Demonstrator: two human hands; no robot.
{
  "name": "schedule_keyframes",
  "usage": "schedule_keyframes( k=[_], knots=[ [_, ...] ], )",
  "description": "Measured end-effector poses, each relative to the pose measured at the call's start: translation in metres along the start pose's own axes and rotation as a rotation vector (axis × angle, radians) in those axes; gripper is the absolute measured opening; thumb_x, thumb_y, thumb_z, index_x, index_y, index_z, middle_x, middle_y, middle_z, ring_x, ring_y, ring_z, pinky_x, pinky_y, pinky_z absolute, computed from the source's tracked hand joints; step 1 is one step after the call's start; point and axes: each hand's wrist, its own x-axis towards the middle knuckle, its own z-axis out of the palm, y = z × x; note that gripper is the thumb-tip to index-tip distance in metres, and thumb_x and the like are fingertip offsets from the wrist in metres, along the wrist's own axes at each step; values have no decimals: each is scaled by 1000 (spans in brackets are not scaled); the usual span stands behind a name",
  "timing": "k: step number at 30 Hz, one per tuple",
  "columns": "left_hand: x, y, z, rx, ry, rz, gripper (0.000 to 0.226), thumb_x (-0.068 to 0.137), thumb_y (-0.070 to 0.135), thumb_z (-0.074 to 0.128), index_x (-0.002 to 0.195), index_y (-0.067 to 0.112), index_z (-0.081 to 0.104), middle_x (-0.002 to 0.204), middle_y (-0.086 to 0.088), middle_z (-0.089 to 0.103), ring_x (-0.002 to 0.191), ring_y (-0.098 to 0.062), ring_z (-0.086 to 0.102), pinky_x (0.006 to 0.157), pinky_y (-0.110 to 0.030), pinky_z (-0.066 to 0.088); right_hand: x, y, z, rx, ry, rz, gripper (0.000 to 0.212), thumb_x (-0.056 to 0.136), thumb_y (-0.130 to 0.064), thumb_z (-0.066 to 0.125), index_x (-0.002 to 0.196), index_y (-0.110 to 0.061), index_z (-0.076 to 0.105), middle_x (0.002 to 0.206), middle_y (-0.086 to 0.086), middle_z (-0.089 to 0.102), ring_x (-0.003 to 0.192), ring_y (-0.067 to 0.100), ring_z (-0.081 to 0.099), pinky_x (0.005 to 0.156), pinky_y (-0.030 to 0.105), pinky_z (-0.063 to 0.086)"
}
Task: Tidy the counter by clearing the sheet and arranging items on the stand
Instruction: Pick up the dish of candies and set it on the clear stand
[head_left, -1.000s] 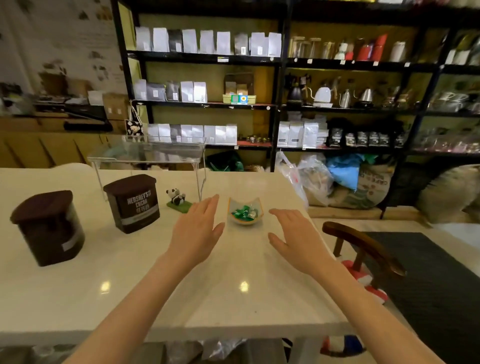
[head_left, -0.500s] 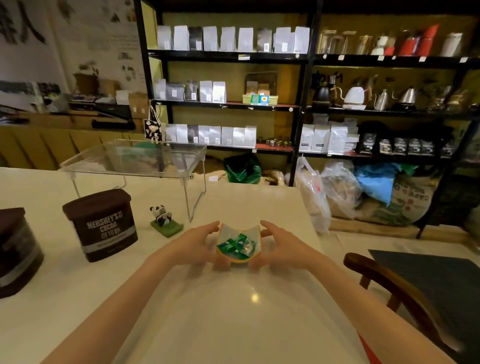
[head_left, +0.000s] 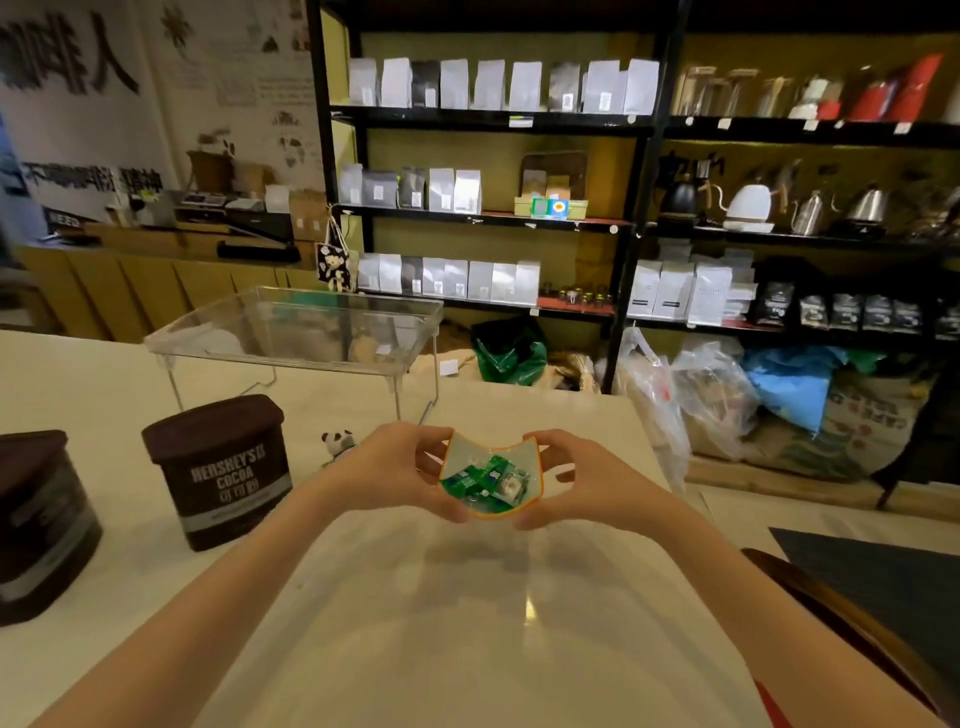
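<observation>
A small orange-rimmed candy dish (head_left: 457, 449) holding green wrapped sweets is gripped from both sides, my left hand (head_left: 387, 475) on its left edge and my right hand (head_left: 584, 480) on its right edge. It seems raised slightly over a translucent sheet (head_left: 467, 623) spread on the white counter (head_left: 78, 384). A clear acrylic stand (head_left: 296, 325) on wire legs sits behind, with nothing on top. Two brown Hershey's cocoa tins (head_left: 223, 467) (head_left: 39, 525) stand at left. A little panda figurine (head_left: 337, 444) is partly hidden behind my left hand.
A wooden chair back (head_left: 852, 639) curves at the counter's right edge. Plastic bags and sacks (head_left: 753, 400) lie on the floor beyond the counter. Black shelves (head_left: 519, 218) with white pouches and kettles fill the background.
Both hands reached forward, closed on the dish's two edges, and lifted it slightly. The view moved closer and shifted right.
</observation>
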Motion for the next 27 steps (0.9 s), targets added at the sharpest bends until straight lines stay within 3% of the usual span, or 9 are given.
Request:
schedule_keyframes(
  k=[3,8,10,13,17,23,25,27],
  knots=[
    [-2,8,-35,23,19,40,67,63,16,82,123,20,53,100,10,67,88,-5,65,74,-15,55,12,-32,-9,37,10,-45,74,60,-28,83,123,-29,45,102,-16,57,96,-1,53,84,18,43],
    [-3,16,-102,102,23,86,57,66,23,79,119,20,58,102,7,67,96,-13,65,83,-24,51,38,-82,-18,87,15,-78,48,62,-26,82,96,-42,51,104,-12,65,97,5,61,92,29,49],
    [1,16,-127,132,37,105,56,66,24,79,118,19,59,103,6,68,94,-12,65,85,-29,52,53,-99,-20,97,33,-91,50,63,-24,81,100,-38,49,103,-12,65,96,4,61,87,25,50],
    [13,10,-162,128,52,124,56,67,22,78,119,16,58,110,2,68,98,-15,65,91,-32,52,80,-123,-25,129,67,-103,54,65,-21,80,108,-30,47,98,-13,63,89,3,61,68,15,50],
    [38,-2,-199,104,86,151,51,66,20,79,114,17,62,97,7,70,91,-10,66,89,-30,53,120,-147,-33,141,114,-106,57,64,-22,80,110,-28,47,94,-15,64,85,0,62,61,12,51],
    [85,-28,-222,44,126,152,53,61,16,83,110,14,64,103,-4,73,94,-20,68,92,-38,54,175,-152,-36,112,169,-77,60,62,-21,82,113,-28,50,93,-20,59,87,-4,57,65,13,45],
    [99,-36,-224,41,130,153,52,62,14,82,111,12,64,100,-2,72,92,-17,68,90,-34,54,189,-148,-34,121,157,-78,56,64,-17,81,109,-28,51,91,-20,60,87,-1,59,66,14,49],
    [112,-44,-223,20,123,144,52,63,12,82,111,12,64,96,1,71,87,-10,68,85,-27,55,201,-141,-30,117,155,-76,51,65,-14,80,106,-27,53,93,-17,62,93,6,61,78,20,52]
  ],
)
